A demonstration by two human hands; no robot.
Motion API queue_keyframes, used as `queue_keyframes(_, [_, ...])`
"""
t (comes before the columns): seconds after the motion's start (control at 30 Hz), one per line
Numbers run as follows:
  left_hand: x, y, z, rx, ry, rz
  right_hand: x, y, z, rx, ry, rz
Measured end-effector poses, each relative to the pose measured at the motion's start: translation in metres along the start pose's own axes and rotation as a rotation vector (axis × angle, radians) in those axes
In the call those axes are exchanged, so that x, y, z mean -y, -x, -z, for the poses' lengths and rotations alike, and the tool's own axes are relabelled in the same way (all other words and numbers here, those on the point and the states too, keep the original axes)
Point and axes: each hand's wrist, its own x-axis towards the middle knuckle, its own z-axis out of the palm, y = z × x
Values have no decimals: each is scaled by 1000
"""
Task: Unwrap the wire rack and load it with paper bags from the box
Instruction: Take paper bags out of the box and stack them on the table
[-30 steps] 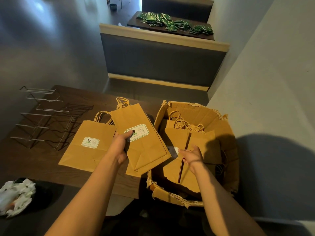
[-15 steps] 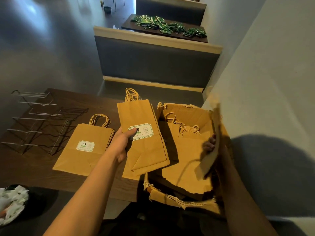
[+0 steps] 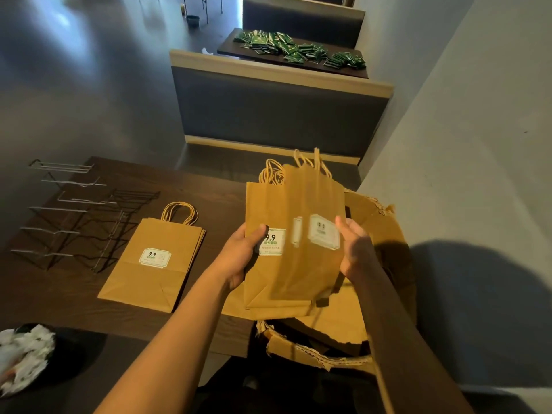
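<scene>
Bags (image 3: pixel 301 234) of thin brown paper look light and floppy, likely to fan and slide against each other, so a pinch across the flat middle or a hook through the twine handles should suit; left hand (image 3: pixel 243 255) grips the stack's left edge with its thumb by the label; right hand (image 3: pixel 357 252) is blurred, fingers spread against the right side, grip unclear; both hold the stack above the torn box (image 3: pixel 343 333), which shows more brown paper inside; another pile (image 3: pixel 155 258) lies on the table (image 3: pixel 59 306) beside the bare rack (image 3: pixel 74 222).

A restaurant: booth seats (image 3: pixel 277 115) between dark wooden tables (image 3: pixel 74 294).
</scene>
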Motion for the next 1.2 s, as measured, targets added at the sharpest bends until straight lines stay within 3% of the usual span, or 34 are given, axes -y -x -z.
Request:
queue_keyframes(0.13, [-2,7,2,25,-2,-14,1,1,-20,-7,271,48])
queue_keyframes(0.27, [1,3,11,-8,37,1,6,3,-27,-4,380,65])
queue_keyframes(0.43, [3,1,19,-114,156,2,31,7,-2,-95,199,88])
queue_keyframes(0.53, [-1,0,23,-158,204,14,52,19,14,-31,72,93])
queue_keyframes(0.7, [-5,2,23,-148,165,22,27,18,-30,34,360,199])
queue_keyframes(0.77, [-6,5,18,-108,139,41,5,17,-61,69,409,138])
queue_keyframes(0.9, [-11,14,37,10,-32,-150,-18,30,-109,127,330,48])
queue_keyframes(1.03, [-22,24,88,-33,-220,-284,-30,32,-137,307,280,52])
queue_keyframes(1.2, [-22,25,140,-187,-304,-349,-56,39,-187,259,342,185])
